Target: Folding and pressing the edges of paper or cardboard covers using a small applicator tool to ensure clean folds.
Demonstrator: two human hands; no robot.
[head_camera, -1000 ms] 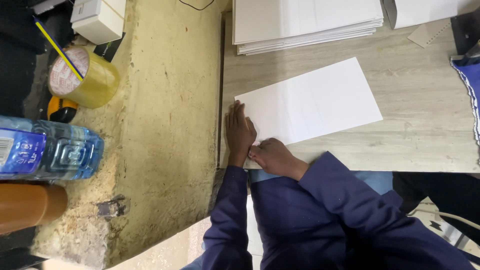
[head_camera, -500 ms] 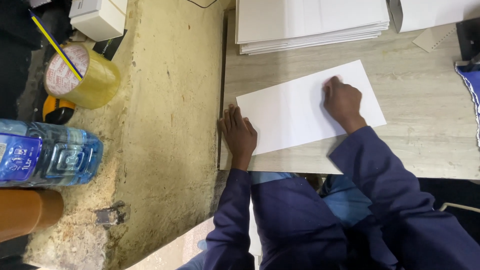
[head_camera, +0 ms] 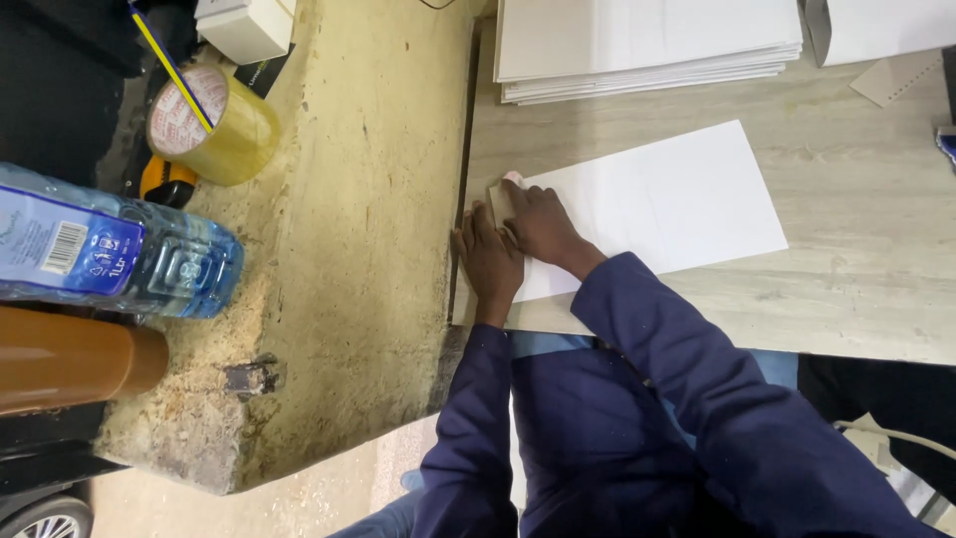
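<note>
white sheet (head_camera: 657,204): smooth, flat rectangle on pale woodgrain worktop (head_camera: 856,299) | long axis runs away rightward from hands | left hand (head_camera: 488,261), right hand (head_camera: 538,224): fingers flat, pressing its near-left corner

A stack of large white sheets (head_camera: 647,45) lies at the far edge of the pale wood-grain table (head_camera: 856,289). Left of the table runs a rough, yellowish concrete ledge (head_camera: 368,229) dusted with sawdust. On its left side stands a roll of clear yellowish packing tape (head_camera: 204,125), with a yellow pencil (head_camera: 169,68) across it. Near them lie a clear plastic water bottle with a blue label (head_camera: 110,254) and a brown cylinder (head_camera: 75,359). A small white box (head_camera: 247,28) sits at the top.
</note>
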